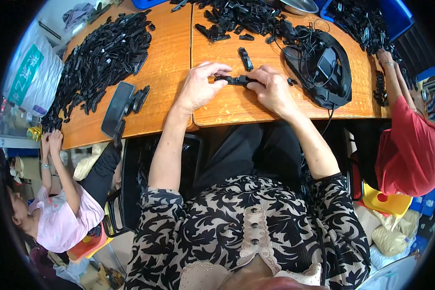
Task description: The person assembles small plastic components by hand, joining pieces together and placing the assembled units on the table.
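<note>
Gripping black part (237,80) at upper centre of frame between closed fingers of right hand (274,91) and nearly closed fingertips of left hand (199,87), presumably supporting both ends against twisting.

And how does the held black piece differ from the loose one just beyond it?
The held piece lies crosswise between left hand and right hand; the loose piece points mostly forward. The held piece is gripped; the loose piece lies untouched on the table. Both are black.
</note>
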